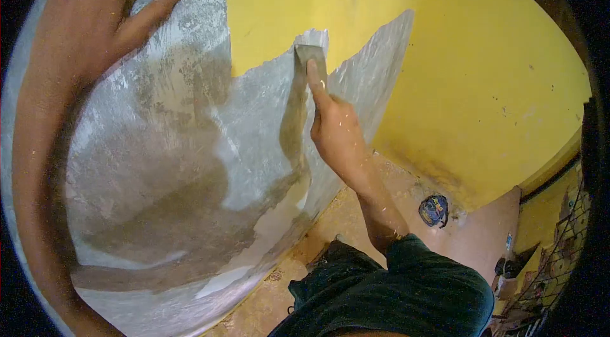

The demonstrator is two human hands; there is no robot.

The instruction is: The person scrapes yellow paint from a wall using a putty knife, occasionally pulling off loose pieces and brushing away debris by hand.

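Observation:
My right hand [337,130] grips a scraper [311,53], index finger stretched along its flat blade. The blade's edge lies against the wall where a narrow strip of grey rises into the yellow paint [273,9]. Below and to the left spreads the bare grey wall surface [254,127], streaked and patchy. My left hand [92,16] rests on the grey part at the upper left, thumb spread out; its other fingertips run out of view. Light flecks dot my right hand and forearm. The scraper's handle is hidden in my fist.
A yellow side wall [489,95] meets this wall at a corner on the right. On the floor [473,245] sits a dark blue printed bag [434,210]. Dark objects [506,268] and a wire grid [562,245] stand at the lower right.

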